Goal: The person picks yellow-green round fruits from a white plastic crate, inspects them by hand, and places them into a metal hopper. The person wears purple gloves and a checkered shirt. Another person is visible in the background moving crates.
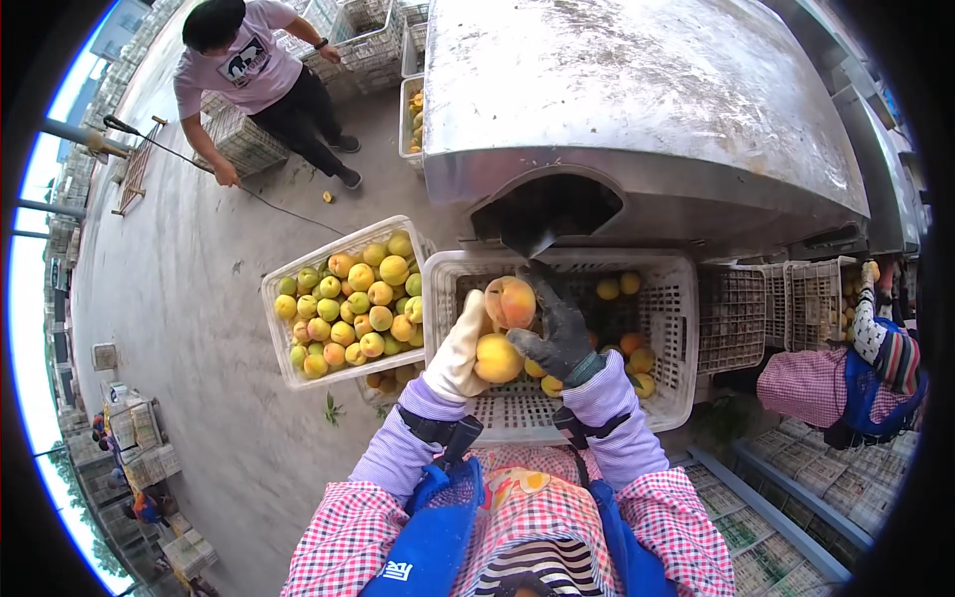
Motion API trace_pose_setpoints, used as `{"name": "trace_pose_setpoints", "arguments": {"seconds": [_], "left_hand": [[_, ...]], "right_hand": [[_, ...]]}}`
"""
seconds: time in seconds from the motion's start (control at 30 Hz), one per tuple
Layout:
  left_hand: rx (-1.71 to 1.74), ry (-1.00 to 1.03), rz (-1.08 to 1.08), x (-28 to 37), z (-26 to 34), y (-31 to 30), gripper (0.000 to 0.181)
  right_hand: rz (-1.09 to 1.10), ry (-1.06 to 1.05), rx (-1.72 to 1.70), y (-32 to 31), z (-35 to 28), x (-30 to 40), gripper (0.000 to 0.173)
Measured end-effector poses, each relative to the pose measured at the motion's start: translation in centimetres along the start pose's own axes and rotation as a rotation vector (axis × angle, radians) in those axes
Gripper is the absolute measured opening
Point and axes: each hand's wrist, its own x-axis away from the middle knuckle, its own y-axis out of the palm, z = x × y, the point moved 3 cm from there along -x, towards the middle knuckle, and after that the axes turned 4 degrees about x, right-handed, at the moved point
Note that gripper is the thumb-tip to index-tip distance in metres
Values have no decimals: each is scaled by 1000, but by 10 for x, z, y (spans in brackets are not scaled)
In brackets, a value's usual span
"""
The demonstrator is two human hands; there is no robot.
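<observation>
My left hand (456, 357), in a white glove, holds a yellow peach (498, 358) over the near crate. A larger, red-blushed peach (510, 302) sits just above it, between my two hands. My right hand (558, 328), in a dark grey glove, curves around the right side of this peach, thumb below it. Beneath both hands stands a white plastic crate (675, 339) with slotted walls. Several peaches (640, 362) lie inside it, mostly toward the right; my hands hide part of its floor.
A tilted crate (280, 347) full of peaches adjoins on the left. Ahead is a metal machine housing (634, 97) with a dark opening (548, 209) above my crate. A person (254, 67) holding a thin rod stands at upper left; a co-worker (843, 373) works at right beside more crates (731, 317).
</observation>
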Motion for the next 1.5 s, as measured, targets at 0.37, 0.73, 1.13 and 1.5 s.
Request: {"name": "trace_pose_setpoints", "arguments": {"seconds": [0.37,0.73,1.13,1.5], "left_hand": [[-425,207,109,-3,8,-23,46],[-395,212,16,16,17,-17,65],[-1644,687,13,9,59,27,59],[-275,179,246,-5,34,-26,56]], "right_hand": [[436,-305,560,-3,-23,-16,75],[410,-191,571,-12,-3,-126,61],[3,-43,61,-1,-12,-3,70],[389,-273,771,-6,14,-107,63]]}}
